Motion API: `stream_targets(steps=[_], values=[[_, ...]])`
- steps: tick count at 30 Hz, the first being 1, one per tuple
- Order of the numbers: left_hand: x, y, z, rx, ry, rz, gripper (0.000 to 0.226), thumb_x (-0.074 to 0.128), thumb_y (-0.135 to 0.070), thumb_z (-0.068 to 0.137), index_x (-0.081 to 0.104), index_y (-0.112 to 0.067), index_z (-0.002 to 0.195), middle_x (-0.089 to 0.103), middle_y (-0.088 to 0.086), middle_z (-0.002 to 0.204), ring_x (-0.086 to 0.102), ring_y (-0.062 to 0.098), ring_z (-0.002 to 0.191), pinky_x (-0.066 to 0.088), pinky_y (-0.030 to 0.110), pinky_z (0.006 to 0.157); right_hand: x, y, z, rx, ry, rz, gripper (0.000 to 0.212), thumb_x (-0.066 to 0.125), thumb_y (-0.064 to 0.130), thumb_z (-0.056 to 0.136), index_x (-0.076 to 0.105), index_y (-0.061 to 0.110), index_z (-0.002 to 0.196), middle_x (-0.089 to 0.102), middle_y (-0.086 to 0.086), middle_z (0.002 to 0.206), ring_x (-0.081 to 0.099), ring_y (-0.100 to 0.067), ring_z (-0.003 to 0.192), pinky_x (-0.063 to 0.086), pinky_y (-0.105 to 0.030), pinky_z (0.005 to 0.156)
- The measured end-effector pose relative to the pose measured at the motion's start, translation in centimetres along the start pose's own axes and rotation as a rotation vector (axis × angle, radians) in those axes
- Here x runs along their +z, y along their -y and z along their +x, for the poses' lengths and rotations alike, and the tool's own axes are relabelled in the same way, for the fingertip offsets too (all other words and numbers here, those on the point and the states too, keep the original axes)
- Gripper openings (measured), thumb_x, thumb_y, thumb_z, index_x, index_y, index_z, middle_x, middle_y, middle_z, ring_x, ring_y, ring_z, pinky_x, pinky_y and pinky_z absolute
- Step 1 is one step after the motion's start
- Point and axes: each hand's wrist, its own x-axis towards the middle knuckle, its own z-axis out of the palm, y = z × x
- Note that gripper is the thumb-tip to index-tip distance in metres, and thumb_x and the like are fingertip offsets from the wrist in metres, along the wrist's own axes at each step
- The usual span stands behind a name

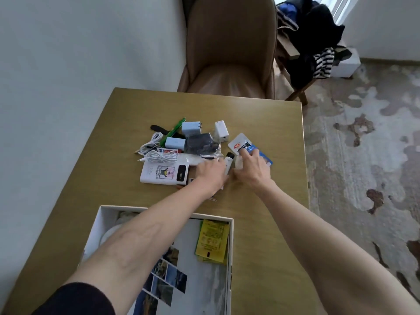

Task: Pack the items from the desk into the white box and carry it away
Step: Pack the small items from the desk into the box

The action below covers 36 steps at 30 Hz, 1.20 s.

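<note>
White box sits at the near edge of the worktop, lid off; a yellow packet lies in its right side over a sheet of photo prints.

Item pile is mid-worktop, beyond the box. From the left: coiled white cables, a green pen, two pale blue chargers, a white power bank, a black item in clear plastic, a white charger.

Your left hand lies palm down just right of the power bank, fingers spread flat; can't tell if it grips anything. A white stick with a black cap stands between both hands.

Your right hand is loosely curled, fingertips pressing on a blue-and-white snack packet, not closed around it.
</note>
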Motion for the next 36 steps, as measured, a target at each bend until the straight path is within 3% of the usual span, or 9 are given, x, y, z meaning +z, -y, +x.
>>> stream_targets(steps=[6, 10, 13, 17, 21, 24, 29, 33, 36], values=[[0.4, -0.7, 0.3, -0.013, 0.031, -0.158, 0.046, 0.06, -0.045, 0.083, 0.055, -0.01, 0.112, 0.062, 0.013, 0.112, 0.059, 0.033, 0.103, 0.042, 0.035, 0.071, 0.0, -1.8, -2.2, -0.019, 0.016, 0.215, 0.048, 0.065, 0.042, 0.074, 0.051, 0.024, 0.116, 0.047, -0.007, 0.118, 0.054, -0.032, 0.101, 0.039, -0.035, 0.074], [-1.2, 0.2, -1.1, 0.003, 0.119, -0.427, 0.036, 0.06, -0.046, 0.081, 0.057, -0.014, 0.095, 0.064, 0.01, 0.101, 0.061, 0.029, 0.089, 0.051, 0.037, 0.067, -1.0, -2.1, -5.0, 0.058, -0.014, 0.589, 0.047, 0.058, 0.046, 0.074, 0.056, 0.029, 0.117, 0.05, -0.001, 0.111, 0.054, -0.021, 0.096, 0.045, -0.036, 0.082], [-3.1, 1.7, -3.8, -0.004, 0.135, -0.664, 0.031, 0.063, -0.041, 0.082, 0.057, -0.017, 0.1, 0.065, 0.004, 0.099, 0.067, 0.022, 0.077, 0.06, 0.04, 0.059, -2.3, -1.2, -7.7, 0.108, 0.019, 0.946, 0.033, 0.045, 0.041, 0.082, 0.059, 0.026, 0.108, 0.057, -0.005, 0.094, 0.056, -0.017, 0.075, 0.053, -0.04, 0.069], [-6.3, 5.0, -9.0, 0.043, -0.013, -0.83, 0.038, 0.065, -0.042, 0.085, 0.057, -0.018, 0.114, 0.065, -0.002, 0.103, 0.066, 0.008, 0.073, 0.056, 0.026, 0.049, -4.5, 1.4, -11.9, 0.119, 0.012, 1.158, 0.031, 0.043, 0.04, 0.081, 0.06, 0.026, 0.102, 0.058, -0.006, 0.082, 0.054, -0.015, 0.061, 0.047, -0.03, 0.053], [-8.2, 8.9, -16.4, 0.157, -0.178, -0.989, 0.028, 0.065, -0.042, 0.085, 0.056, -0.023, 0.103, 0.064, -0.012, 0.088, 0.065, 0.002, 0.067, 0.047, 0.013, 0.042, -6.2, 4.2, -16.9, -0.065, -0.032, 1.231, 0.021, 0.048, 0.042, 0.084, 0.065, 0.035, 0.096, 0.059, 0.004, 0.07, 0.053, -0.015, 0.06, 0.043, -0.025, 0.048], [-7.0, 11.4, -20.7, 0.27, -0.163, -0.709, 0.032, 0.062, -0.048, 0.085, 0.054, -0.023, 0.103, 0.063, -0.01, 0.09, 0.065, 0.009, 0.072, 0.051, 0.021, 0.054, -6.2, 6.1, -20.4, -0.13, 0.01, 1.113, 0.022, 0.046, 0.043, 0.089, 0.064, 0.039, 0.101, 0.059, -0.001, 0.08, 0.054, -0.012, 0.063, 0.044, -0.024, 0.052], [-3.7, 13.7, -21.8, 0.404, -0.221, -0.099, 0.027, 0.05, -0.046, 0.091, 0.05, -0.023, 0.105, 0.065, -0.005, 0.094, 0.057, 0.014, 0.069, 0.041, 0.027, 0.056, -4.1, 8.3, -24.4, -0.102, 0.135, 0.746, 0.025, 0.038, 0.041, 0.1, 0.055, 0.032, 0.116, 0.057, 0.006, 0.094, 0.055, -0.009, 0.081, 0.044, -0.028, 0.068], [-2.4, 13.3, -20.1, 0.562, -0.272, 0.164, 0.016, 0.047, -0.029, 0.096, 0.051, -0.019, 0.107, 0.065, 0.001, 0.102, 0.066, 0.022, 0.087, 0.049, 0.035, 0.06, -2.6, 8.9, -26.5, -0.091, 0.185, 0.559, 0.027, 0.035, 0.038, 0.102, 0.051, 0.026, 0.119, 0.056, 0.002, 0.106, 0.053, -0.011, 0.095, 0.046, -0.034, 0.085], [-1.6, 12.8, -19.2, 0.591, -0.286, 0.337, 0.015, 0.043, -0.012, 0.096, 0.053, -0.016, 0.107, 0.065, 0.003, 0.103, 0.066, 0.024, 0.087, 0.045, 0.034, 0.057, -2.0, 9.0, -27.5, -0.063, 0.185, 0.491, 0.027, 0.036, 0.042, 0.099, 0.049, 0.03, 0.12, 0.053, 0.0, 0.117, 0.053, -0.012, 0.102, 0.044, -0.03, 0.08]])
